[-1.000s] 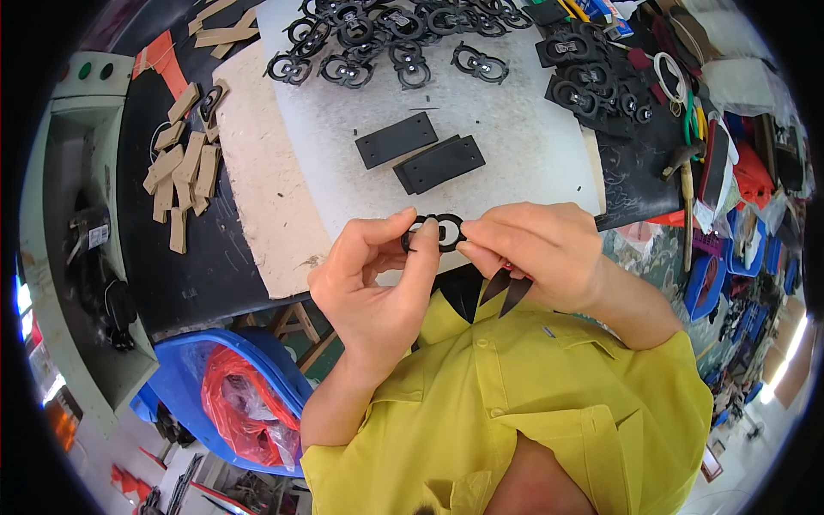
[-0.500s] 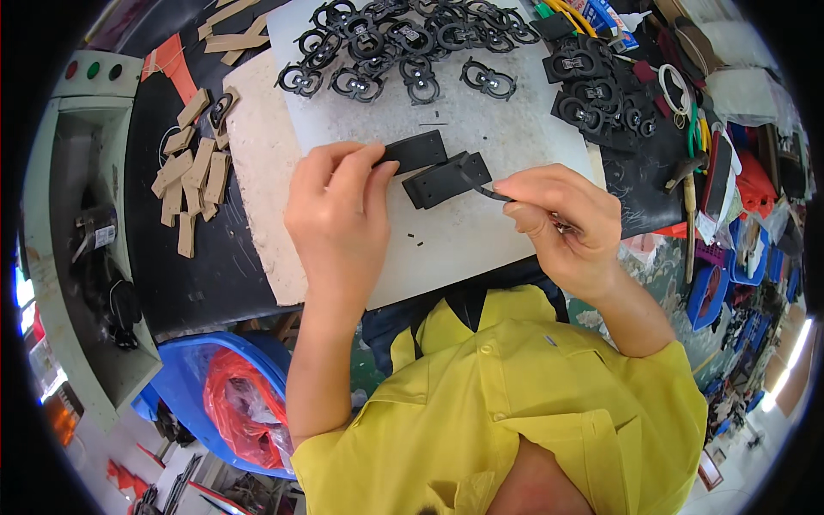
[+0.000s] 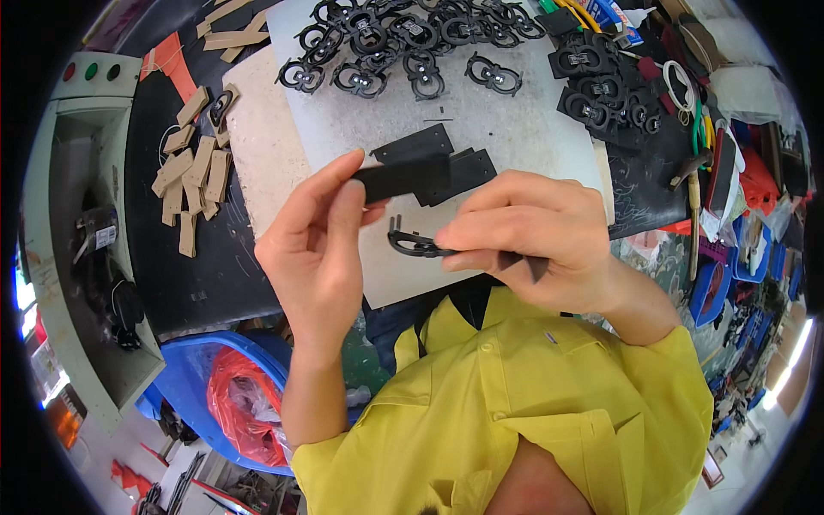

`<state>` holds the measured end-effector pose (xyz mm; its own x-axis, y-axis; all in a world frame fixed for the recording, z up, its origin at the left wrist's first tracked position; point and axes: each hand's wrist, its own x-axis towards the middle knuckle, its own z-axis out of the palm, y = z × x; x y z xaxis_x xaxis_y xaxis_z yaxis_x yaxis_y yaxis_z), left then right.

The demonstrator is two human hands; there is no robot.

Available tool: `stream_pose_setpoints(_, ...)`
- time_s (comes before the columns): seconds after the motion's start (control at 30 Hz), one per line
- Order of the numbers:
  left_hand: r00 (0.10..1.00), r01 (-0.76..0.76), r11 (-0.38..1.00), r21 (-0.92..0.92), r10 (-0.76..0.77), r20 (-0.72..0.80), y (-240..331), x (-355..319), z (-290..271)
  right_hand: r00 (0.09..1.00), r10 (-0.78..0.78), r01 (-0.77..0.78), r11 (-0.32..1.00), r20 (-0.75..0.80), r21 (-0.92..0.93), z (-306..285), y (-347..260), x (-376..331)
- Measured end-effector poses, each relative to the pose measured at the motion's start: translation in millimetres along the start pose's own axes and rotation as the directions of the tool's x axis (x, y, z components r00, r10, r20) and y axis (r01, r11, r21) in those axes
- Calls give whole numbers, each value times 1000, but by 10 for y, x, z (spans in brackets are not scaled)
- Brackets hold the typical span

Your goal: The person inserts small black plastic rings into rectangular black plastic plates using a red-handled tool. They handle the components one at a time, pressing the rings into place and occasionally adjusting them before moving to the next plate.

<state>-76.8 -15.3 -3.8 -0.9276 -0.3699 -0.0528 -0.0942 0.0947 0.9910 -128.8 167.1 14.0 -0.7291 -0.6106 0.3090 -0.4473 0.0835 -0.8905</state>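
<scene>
Left hand [image 3: 322, 249], centre-left of frame: thumb and fingers pinch 1 end of a flat black rectangular strip [image 3: 403, 178], held up off the board, roughly level.

Right hand [image 3: 536, 236], centre-right: fingers closed on a black ring-shaped cut-out piece [image 3: 412, 245] that sticks out left of the fingertips, just below the strip, not touching it. A dark pointed tip [image 3: 536, 268] pokes out under the same hand; cannot tell what it is.

Behind the strip, at centre, 2 more flat black rectangular pieces [image 3: 455, 167] lie overlapping on the pale work board [image 3: 515, 129].

Top of frame: a heap of black double-loop cut-outs [image 3: 386, 43] spread across the board's far edge. Upper right: a second stack of black looped parts [image 3: 601, 94] on a dark mat, with assorted hand tools [image 3: 695, 172] beside it, too cluttered to name individually.

Left of frame: small tan wooden blocks [image 3: 193, 172] scattered on a black surface [image 3: 197, 275]. Far left: grey machine housing [image 3: 69, 172] with 1 red and 2 green buttons. Lower left: blue bin [image 3: 206, 378] holding a red plastic bag [image 3: 236, 395].

Person wears a yellow shirt [image 3: 515, 412], bottom centre.
</scene>
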Motion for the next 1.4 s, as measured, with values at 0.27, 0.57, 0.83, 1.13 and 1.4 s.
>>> stream_pose_setpoints(0.27,985,153,949,-275,-124,120,167,-229,-10,986,167,-168,979,16,119,-6,2,-3)
stream_pose_setpoints(0.57,964,-37,943,-332,122,237,-25,-349,30,847,525,-407,741,-83,535,42,-61,-67)
stream_pose_setpoints(0.83,961,235,894,-382,-153,232,92,-377,145,986,157,-159,986,-48,-43,-4,-125,-160)
stream_pose_setpoints(1.13,978,158,955,-252,-116,175,52,-496,176,988,132,-141,984,-81,-112,19,-42,-246)
stream_pose_setpoints(1.4,973,154,971,-181,-117,201,27,-494,161,863,502,-492,860,-61,135,39,-100,-247)
